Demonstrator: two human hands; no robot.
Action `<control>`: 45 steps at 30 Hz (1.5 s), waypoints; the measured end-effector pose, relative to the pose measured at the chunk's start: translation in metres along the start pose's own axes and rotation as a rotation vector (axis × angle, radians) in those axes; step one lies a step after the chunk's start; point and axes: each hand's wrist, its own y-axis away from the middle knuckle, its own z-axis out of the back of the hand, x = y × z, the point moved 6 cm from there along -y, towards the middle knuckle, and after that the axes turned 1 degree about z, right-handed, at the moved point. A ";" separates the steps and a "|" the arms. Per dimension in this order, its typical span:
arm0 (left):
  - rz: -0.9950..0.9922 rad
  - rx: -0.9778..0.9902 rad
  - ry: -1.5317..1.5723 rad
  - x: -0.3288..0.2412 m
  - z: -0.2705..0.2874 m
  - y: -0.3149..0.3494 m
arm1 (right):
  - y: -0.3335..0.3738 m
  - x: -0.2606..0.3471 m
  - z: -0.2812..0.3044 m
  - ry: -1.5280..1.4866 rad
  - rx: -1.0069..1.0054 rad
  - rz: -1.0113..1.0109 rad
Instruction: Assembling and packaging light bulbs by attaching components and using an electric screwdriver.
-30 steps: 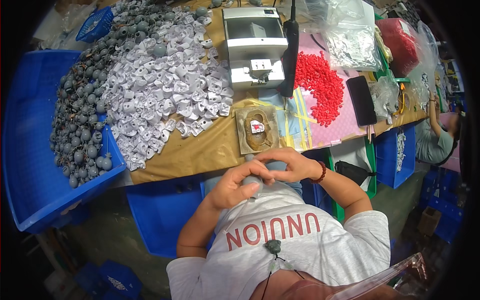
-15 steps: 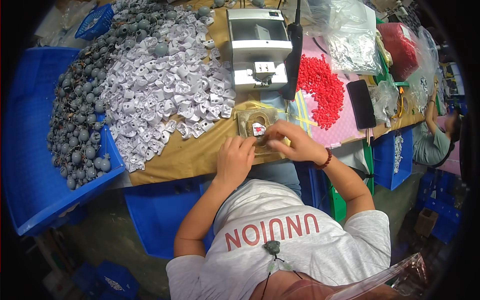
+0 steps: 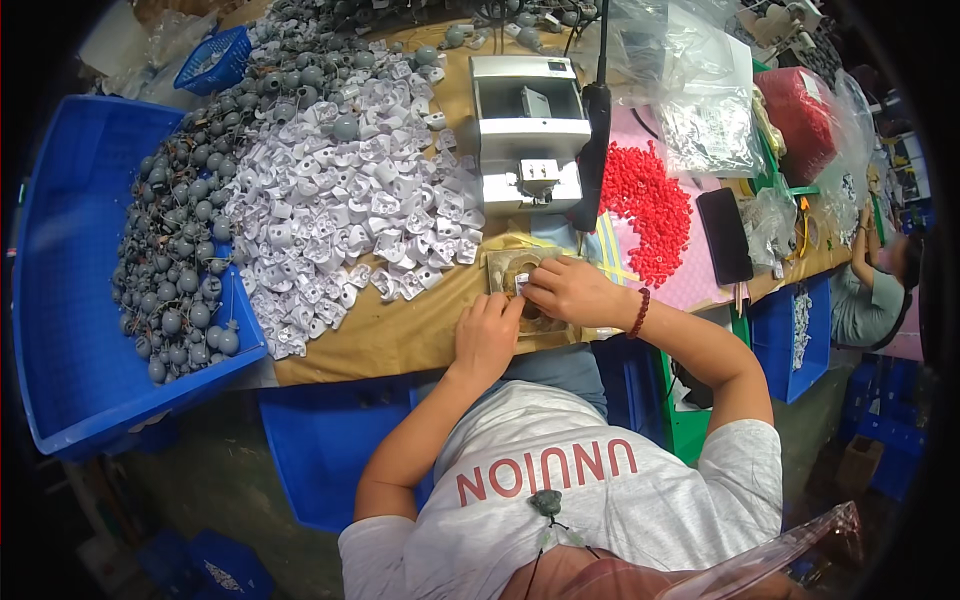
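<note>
A small white plastic housing sits in the hollow of a brown block-shaped fixture at the table's front edge. My left hand is closed beside it, with the fingertips against the housing's near side. Over the housing, my right hand has its thumb and fingers pinched together and hides most of it. Whatever lies between those right fingertips is too small or covered to make out. A loose pile of similar white housings spreads left of the fixture. Small red plastic pieces are heaped to the right.
Grey round parts with wires spill into a blue bin on the left. A silver-white device stands behind the fixture, with a black handheld radio beside it. A dark phone lies right. Another person sits far right.
My right hand has come down and left over the housing, its fingers closing together. The red piece seen in the housing before is now covered. The whole view has shifted slightly.
</note>
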 end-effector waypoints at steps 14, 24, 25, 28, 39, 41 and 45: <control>0.045 0.022 0.045 0.004 0.004 0.006 | 0.013 -0.001 -0.010 -0.037 -0.191 -0.086; 0.067 0.037 0.047 0.008 0.000 0.008 | -0.009 -0.010 0.005 -0.139 -0.067 0.068; 0.070 0.030 0.054 0.009 0.000 0.008 | -0.009 -0.011 -0.002 -0.134 -0.039 0.086; 0.052 0.039 0.070 0.006 0.000 0.004 | 0.000 -0.014 -0.005 -0.090 -0.022 0.106; 0.051 0.102 0.063 0.011 -0.003 0.005 | -0.009 -0.011 -0.008 -0.039 0.077 0.087; 0.053 0.102 0.066 0.011 -0.002 0.006 | -0.012 -0.013 -0.009 -0.083 0.105 0.069; 0.059 0.119 0.063 0.010 -0.004 0.003 | -0.007 -0.016 -0.004 -0.126 0.020 0.058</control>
